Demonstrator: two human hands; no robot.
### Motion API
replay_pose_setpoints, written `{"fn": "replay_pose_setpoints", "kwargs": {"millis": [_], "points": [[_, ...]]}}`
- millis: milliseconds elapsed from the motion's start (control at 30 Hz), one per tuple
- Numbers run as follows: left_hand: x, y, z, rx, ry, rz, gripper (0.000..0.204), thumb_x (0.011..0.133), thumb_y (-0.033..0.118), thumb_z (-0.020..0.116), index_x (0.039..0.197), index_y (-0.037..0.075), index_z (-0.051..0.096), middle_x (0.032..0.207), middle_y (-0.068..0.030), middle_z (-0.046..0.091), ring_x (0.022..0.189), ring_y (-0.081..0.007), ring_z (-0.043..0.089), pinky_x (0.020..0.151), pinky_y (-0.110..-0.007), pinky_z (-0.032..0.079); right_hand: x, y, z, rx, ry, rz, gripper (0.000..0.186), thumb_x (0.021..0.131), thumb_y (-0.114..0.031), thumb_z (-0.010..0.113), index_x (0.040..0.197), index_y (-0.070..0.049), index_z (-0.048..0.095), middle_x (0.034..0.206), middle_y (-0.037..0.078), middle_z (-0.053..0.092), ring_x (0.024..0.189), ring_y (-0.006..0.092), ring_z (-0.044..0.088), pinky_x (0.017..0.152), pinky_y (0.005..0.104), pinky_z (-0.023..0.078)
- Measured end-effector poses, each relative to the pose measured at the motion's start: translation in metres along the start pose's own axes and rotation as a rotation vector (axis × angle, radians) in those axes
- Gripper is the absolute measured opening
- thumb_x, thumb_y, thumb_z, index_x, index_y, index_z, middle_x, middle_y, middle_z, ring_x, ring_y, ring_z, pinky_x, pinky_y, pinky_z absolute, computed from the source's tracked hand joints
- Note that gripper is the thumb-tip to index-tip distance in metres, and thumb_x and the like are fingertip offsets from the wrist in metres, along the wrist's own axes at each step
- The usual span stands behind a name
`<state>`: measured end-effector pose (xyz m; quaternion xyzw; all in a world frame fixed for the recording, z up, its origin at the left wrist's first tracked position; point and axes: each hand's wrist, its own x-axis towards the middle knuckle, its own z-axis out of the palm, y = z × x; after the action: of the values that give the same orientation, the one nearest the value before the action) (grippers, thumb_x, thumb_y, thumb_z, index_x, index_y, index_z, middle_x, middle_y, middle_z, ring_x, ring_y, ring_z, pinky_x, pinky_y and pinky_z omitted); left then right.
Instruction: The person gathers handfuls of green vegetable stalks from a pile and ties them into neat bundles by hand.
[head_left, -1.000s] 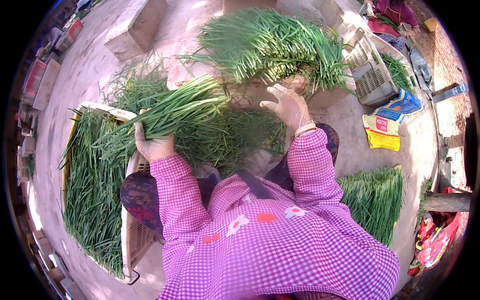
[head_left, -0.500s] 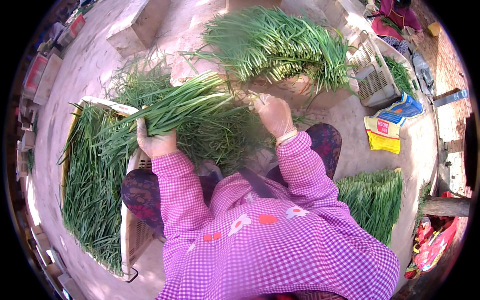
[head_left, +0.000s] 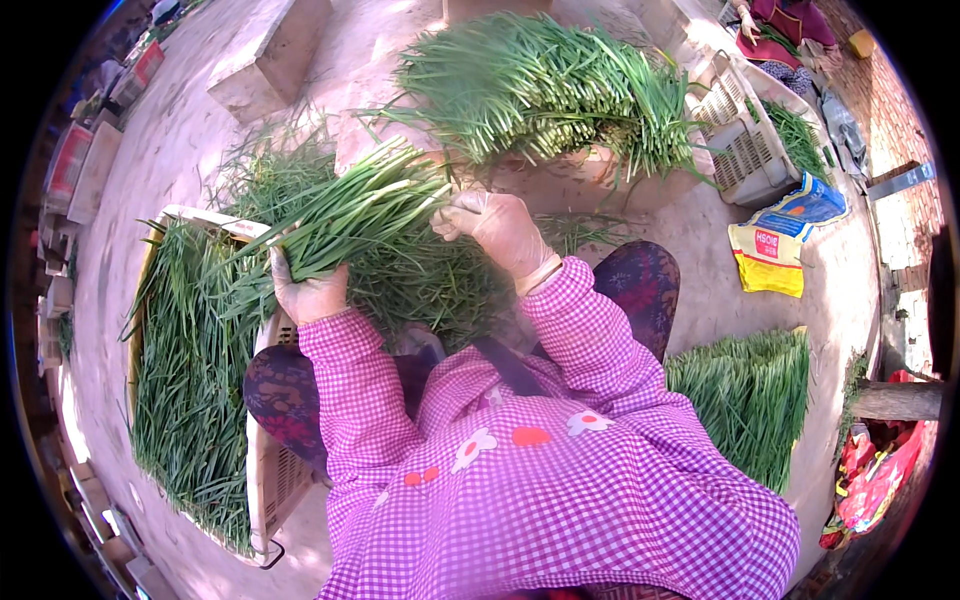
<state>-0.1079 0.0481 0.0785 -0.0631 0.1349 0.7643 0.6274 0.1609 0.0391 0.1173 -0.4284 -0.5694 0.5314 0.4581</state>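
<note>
My left hand [head_left: 312, 292], in a thin pale glove, is closed around a bunch of garlic chives [head_left: 365, 200], its pale stem ends pointing up and right. At those ends, my gloved right hand [head_left: 492, 228] has its fingers curled in a pinch; whatever is between them is too small to make out. Below the bunch lies a heap of loose green leaves [head_left: 430, 285] on the ground. Beside my left knee, a pale plastic crate [head_left: 262, 490] is filled with long green chives [head_left: 195, 400].
Ahead, a large pile of chives [head_left: 540, 90] rests on a low block [head_left: 600, 185]. Neatly stacked chives [head_left: 745, 405] stand at my right. Farther right are another crate [head_left: 745, 160], a yellow and blue bag [head_left: 770, 260] and a seated person [head_left: 790, 30]. A concrete block [head_left: 270, 65] stands far left.
My right hand has moved left, from a little apart from the bunch to its stem ends. My left hand still holds the chives in nearly the same place.
</note>
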Motion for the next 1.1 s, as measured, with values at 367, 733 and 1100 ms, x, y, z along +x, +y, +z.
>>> {"fn": "replay_pose_setpoints", "kwargs": {"millis": [367,733,1100], "points": [[-0.009,-0.008,0.015,-0.043,0.064,0.004,0.036,0.091,0.026,0.052,0.115,0.000,0.059,0.114,-0.0155,0.062,0.111,-0.0345,0.056,0.101,-0.062,0.035,0.004,0.000,0.000,0.001,-0.138,0.033,0.054,0.089,-0.024,0.068,0.134,0.000,0.051,0.124,0.006,0.062,0.110,0.0127,0.056,0.096,0.0260,0.042],[-0.003,0.006,0.010,-0.131,0.108,0.007,0.035,0.089,0.025,0.055,0.113,0.001,0.061,0.113,-0.0148,0.064,0.108,-0.0325,0.057,0.100,-0.061,0.037,0.007,0.031,-0.045,-0.339,0.249,-0.046,0.022,0.087,-0.016,0.057,0.092,0.000,0.070,0.087,0.004,0.070,0.083,0.0123,0.063,0.080,0.0274,0.048],[-0.006,0.003,0.008,-0.141,0.034,-0.043,0.035,0.086,0.024,0.058,0.112,0.000,0.061,0.112,-0.0159,0.063,0.109,-0.0345,0.056,0.101,-0.062,0.035,0.010,0.010,0.011,-0.235,-0.141,-0.043,0.057,0.089,-0.034,0.064,0.134,0.000,0.050,0.132,0.018,0.055,0.119,0.0221,0.054,0.099,0.0319,0.040]]}}
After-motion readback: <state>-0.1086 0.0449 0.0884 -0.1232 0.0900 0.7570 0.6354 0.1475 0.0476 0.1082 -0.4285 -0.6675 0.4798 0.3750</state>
